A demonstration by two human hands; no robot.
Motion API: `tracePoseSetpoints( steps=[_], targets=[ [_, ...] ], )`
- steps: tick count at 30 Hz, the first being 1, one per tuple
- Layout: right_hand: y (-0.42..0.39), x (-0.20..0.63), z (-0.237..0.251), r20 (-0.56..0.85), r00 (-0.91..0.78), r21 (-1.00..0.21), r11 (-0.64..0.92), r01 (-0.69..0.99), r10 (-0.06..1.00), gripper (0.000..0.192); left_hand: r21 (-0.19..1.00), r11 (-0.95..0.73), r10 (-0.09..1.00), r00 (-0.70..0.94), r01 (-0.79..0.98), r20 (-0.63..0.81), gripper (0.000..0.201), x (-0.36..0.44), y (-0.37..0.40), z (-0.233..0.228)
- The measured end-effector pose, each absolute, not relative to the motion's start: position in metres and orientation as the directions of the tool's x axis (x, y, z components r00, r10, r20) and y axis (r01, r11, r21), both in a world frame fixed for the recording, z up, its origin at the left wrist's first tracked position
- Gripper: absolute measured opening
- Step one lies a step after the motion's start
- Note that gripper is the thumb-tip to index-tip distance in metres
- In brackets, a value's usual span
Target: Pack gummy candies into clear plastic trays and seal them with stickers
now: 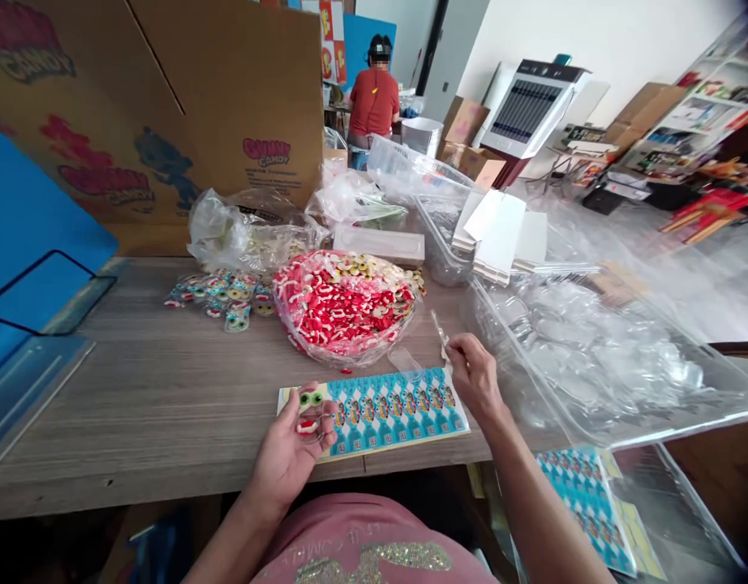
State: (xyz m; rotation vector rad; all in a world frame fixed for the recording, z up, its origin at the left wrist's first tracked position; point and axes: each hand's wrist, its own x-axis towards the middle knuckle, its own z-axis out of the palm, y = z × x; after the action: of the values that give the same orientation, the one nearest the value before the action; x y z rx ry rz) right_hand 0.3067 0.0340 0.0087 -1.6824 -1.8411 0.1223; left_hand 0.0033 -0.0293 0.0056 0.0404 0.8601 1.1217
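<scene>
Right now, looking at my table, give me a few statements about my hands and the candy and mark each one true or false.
1. The left hand holds gummy candies over the blue printed card strip. True.
2. The right hand rests inside the cardboard box. False: it pinches a clear plastic piece beside the strip.
3. The bag of red gummies sits beyond the strip. True.
4. The clear bin is on the left. False: it is on the right.

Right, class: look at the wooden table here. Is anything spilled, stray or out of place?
Yes. One small red candy lies loose on the table, just outside the open bag of red-and-white gummies and above the blue printed card sheet. It looks spilled from the bag.
</scene>
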Motion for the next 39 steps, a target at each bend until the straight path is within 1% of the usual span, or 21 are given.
tracePoseSetpoints(
  steps=[1,2,3,4,6,8,11,13,16,18,21,24,26,28,30,32,33,34,36,37,39],
  targets=[
    [0.021,0.297,0.013,0.456,-0.032,-0.539,0.304,0.786,0.89,0.017,0.425,0.477,0.806,0.189,-0.769,-0.561,0.02,0.008,-0.026,0.006],
    [0.009,0.284,0.018,0.502,-0.089,-0.581,0.411,0.703,0.86,0.016,0.418,0.485,0.817,0.227,-0.769,-0.531,0.025,0.014,-0.022,0.007],
    [-0.001,0.27,0.023,0.519,-0.156,-0.604,0.489,0.629,0.841,0.015,0.415,0.488,0.831,0.262,-0.768,-0.491,0.032,0.02,-0.018,0.009],
    [-0.008,0.257,0.026,0.512,-0.221,-0.624,0.536,0.569,0.83,0.015,0.417,0.485,0.845,0.29,-0.768,-0.449,0.038,0.026,-0.015,0.011],
    [-0.018,0.233,0.031,0.482,-0.333,-0.653,0.586,0.48,0.81,0.016,0.435,0.454,0.879,0.309,-0.778,-0.363,0.046,0.035,-0.009,0.014],
    [-0.021,0.216,0.03,0.466,-0.414,-0.666,0.618,0.418,0.782,0.017,0.47,0.398,0.911,0.282,-0.788,-0.3,0.048,0.037,-0.007,0.016],
    [-0.02,0.203,0.024,0.46,-0.49,-0.669,0.652,0.357,0.74,0.016,0.534,0.322,0.939,0.191,-0.782,-0.287,0.049,0.03,-0.01,0.016],
    [-0.02,0.197,0.02,0.413,-0.51,-0.703,0.62,0.348,0.755,0.014,0.565,0.301,0.936,0.125,-0.768,-0.329,0.052,0.024,-0.013,0.015],
    [-0.021,0.186,0.017,0.294,-0.453,-0.798,0.477,0.368,0.841,0.004,0.592,0.302,0.918,0.06,-0.747,-0.391,0.058,0.019,-0.017,0.012],
    [-0.021,0.178,0.014,0.249,-0.352,-0.856,0.375,0.355,0.902,0.019,0.61,0.294,0.915,0.032,-0.736,-0.402,0.06,0.019,-0.018,0.01],
    [-0.015,0.174,0.009,0.251,-0.185,-0.901,0.299,0.315,0.95,0.038,0.612,0.29,0.922,0.044,-0.736,-0.384,0.056,0.021,-0.019,0.006],
    [-0.005,0.179,0.007,0.185,-0.107,-0.962,0.202,0.184,0.977,0.051,0.555,0.291,0.933,0.101,-0.779,-0.346,0.043,0.019,-0.018,0.001],
    [-0.002,0.181,0.009,0.109,-0.11,-0.992,0.116,0.056,0.988,0.054,0.482,0.293,0.93,0.129,-0.826,-0.344,0.041,0.017,-0.017,0.0],
    [-0.003,0.177,0.011,0.065,-0.145,-0.998,0.066,0.002,0.987,0.053,0.395,0.303,0.92,0.158,-0.867,-0.357,0.042,0.015,-0.015,-0.001],
    [-0.008,0.166,0.012,0.082,-0.185,-0.995,0.091,0.036,0.979,0.048,0.319,0.311,0.912,0.186,-0.895,-0.365,0.041,0.016,-0.015,-0.001],
    [-0.013,0.154,0.011,0.164,-0.212,-0.967,0.2,0.158,0.963,0.043,0.269,0.298,0.91,0.187,-0.916,-0.37,0.039,0.019,-0.015,0.0],
    [-0.015,0.149,0.011,0.219,-0.221,-0.93,0.272,0.247,0.95,0.04,0.254,0.285,0.909,0.177,-0.924,-0.377,0.037,0.02,-0.016,0.0],
    [-0.016,0.145,0.01,0.271,-0.235,-0.872,0.341,0.351,0.934,0.038,0.247,0.273,0.908,0.164,-0.93,-0.385,0.035,0.021,-0.017,0.0],
    [-0.016,0.141,0.01,0.339,-0.29,-0.701,0.446,0.557,0.895,0.036,0.261,0.252,0.912,0.138,-0.932,-0.385,0.03,0.022,-0.018,0.0],
    [-0.016,0.141,0.01,0.35,-0.329,-0.605,0.479,0.636,0.877,0.036,0.282,0.248,0.918,0.131,-0.927,-0.375,0.029,0.022,-0.019,0.0],
    [-0.013,0.144,0.011,0.34,-0.404,-0.449,0.524,0.723,0.849,0.037,0.339,0.248,0.928,0.123,-0.908,-0.351,0.03,0.021,-0.02,-0.001]
  ],
)
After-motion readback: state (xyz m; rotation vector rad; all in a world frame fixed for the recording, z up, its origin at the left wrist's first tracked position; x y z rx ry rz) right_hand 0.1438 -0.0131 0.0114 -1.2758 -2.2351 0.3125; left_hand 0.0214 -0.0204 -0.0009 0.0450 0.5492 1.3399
